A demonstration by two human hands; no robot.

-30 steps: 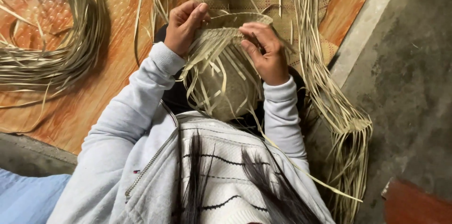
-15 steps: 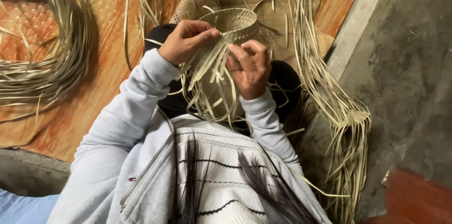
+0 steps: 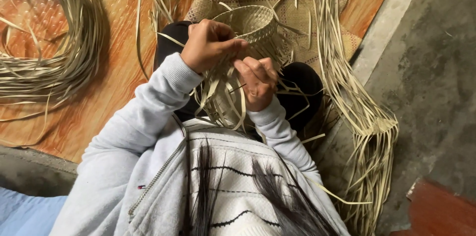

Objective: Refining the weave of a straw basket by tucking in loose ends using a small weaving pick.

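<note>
Your left hand (image 3: 210, 43) pinches loose straw strips (image 3: 223, 99) of the half-woven basket (image 3: 250, 23) over your lap; your right hand (image 3: 258, 81) grips neighbouring strips; coiled straw (image 3: 59, 62) lies on the orange mat (image 3: 119, 82).

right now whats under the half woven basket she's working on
Under the half-woven basket lie the person's lap in dark trousers and, farther out, a flat woven mat on the orange floor covering. Loose strips and both hands, left hand and right hand, cover its lower part.
</note>
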